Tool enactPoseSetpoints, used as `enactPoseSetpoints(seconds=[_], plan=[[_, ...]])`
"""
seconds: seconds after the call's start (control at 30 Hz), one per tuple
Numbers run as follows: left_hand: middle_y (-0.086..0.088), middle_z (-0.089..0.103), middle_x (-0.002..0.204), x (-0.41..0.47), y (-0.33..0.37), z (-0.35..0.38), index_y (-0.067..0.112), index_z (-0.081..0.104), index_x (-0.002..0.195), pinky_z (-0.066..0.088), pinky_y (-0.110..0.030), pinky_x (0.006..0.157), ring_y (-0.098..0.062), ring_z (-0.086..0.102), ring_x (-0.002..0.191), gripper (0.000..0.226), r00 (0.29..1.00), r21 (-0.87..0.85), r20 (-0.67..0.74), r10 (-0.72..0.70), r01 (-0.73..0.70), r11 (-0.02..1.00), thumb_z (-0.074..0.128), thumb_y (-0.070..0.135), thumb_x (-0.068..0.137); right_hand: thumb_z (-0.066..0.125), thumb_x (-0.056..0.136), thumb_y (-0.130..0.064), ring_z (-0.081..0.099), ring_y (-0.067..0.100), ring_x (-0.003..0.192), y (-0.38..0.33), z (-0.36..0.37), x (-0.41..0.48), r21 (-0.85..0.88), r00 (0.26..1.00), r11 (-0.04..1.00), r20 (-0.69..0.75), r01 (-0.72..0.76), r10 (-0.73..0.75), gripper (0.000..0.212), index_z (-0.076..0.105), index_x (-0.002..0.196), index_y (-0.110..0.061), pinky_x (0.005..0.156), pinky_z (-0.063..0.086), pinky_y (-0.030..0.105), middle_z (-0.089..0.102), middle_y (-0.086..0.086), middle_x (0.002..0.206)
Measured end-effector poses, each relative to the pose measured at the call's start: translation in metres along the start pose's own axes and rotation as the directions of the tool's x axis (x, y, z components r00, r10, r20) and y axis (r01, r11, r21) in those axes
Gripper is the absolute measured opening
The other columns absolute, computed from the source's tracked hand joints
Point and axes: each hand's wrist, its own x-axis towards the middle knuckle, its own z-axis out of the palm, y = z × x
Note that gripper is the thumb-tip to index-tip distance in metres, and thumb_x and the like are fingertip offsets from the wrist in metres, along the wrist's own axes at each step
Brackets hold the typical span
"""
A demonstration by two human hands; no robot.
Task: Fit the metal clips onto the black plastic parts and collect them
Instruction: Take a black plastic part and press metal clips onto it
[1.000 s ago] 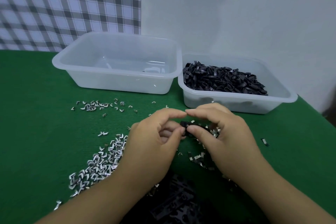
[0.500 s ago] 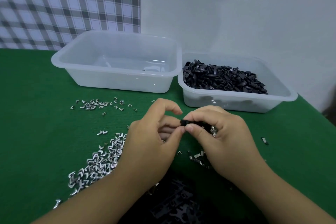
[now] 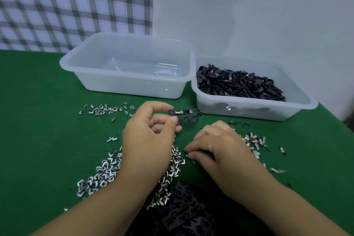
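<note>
My left hand [image 3: 147,140] pinches a black plastic part [image 3: 188,117] between thumb and forefinger, a little above the green table. A metal clip sits on the part's top edge. My right hand [image 3: 220,151] is down on the table to the right, knuckles up. Its thumb and fingertips meet over a small metal clip at the edge of the heap of loose metal clips [image 3: 103,172]. More clips [image 3: 252,142] lie scattered beyond the right hand. A pile of flat black plastic parts [image 3: 183,209] lies at the near edge between my forearms.
Two translucent plastic tubs stand at the back. The left tub [image 3: 130,86] holds almost nothing. The right tub [image 3: 249,109] is heaped with black plastic pieces [image 3: 239,84]. A small row of clips [image 3: 103,110] lies in front of the left tub. A wall and checked cloth stand behind.
Both hands worked together on the black part before. Now my right hand has let go and dropped to the clips, while my left hand has lifted the part up and away.
</note>
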Motion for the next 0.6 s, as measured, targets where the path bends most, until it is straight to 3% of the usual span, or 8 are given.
enactPoseSetpoints(seconds=[0.3, 0.43, 0.6], plan=[[-0.001, 0.071, 0.068, -0.0005, -0.0003, -0.0004, 0.026, 0.062, 0.084, 0.057, -0.02, 0.06, -0.007, 0.071, 0.065, 0.025, 0.999, -0.007, 0.007, -0.034, 0.034, 0.999, 0.065, 0.001, 0.084, 0.064, 0.084, -0.032, 0.046, 0.014, 0.095, -0.0025, -0.0016, 0.0045, -0.061, 0.998, 0.997, 0.049, -0.043, 0.046, 0.012, 0.073, 0.091, -0.028, 0.09, 0.038, 0.033, 0.065, -0.012, 0.089], [0.0, 0.072, 0.067, -0.0013, 0.0003, 0.0008, 0.026, 0.064, 0.085, 0.057, -0.02, 0.061, -0.008, 0.072, 0.065, 0.026, 0.998, -0.004, 0.022, -0.053, 0.053, 0.999, 0.067, 0.001, 0.083, 0.054, 0.09, -0.027, 0.044, 0.014, 0.093, -0.0003, -0.0019, 0.0029, -0.13, 0.998, 0.991, 0.061, 0.023, -0.015, 0.012, 0.066, 0.09, -0.026, 0.088, 0.036, 0.031, 0.06, -0.009, 0.09], [-0.002, 0.073, 0.067, -0.0012, 0.0023, 0.0017, 0.022, 0.067, 0.087, 0.056, -0.017, 0.06, -0.009, 0.072, 0.063, 0.022, 0.997, -0.027, 0.031, -0.07, 0.071, 0.997, 0.068, 0.0, 0.082, 0.059, 0.086, -0.018, 0.048, 0.003, 0.073, 0.0027, -0.0053, -0.0021, 0.041, 0.99, 0.999, -0.14, -0.007, 0.012, 0.006, 0.058, 0.084, -0.023, 0.067, 0.036, 0.016, 0.058, -0.012, 0.078]])
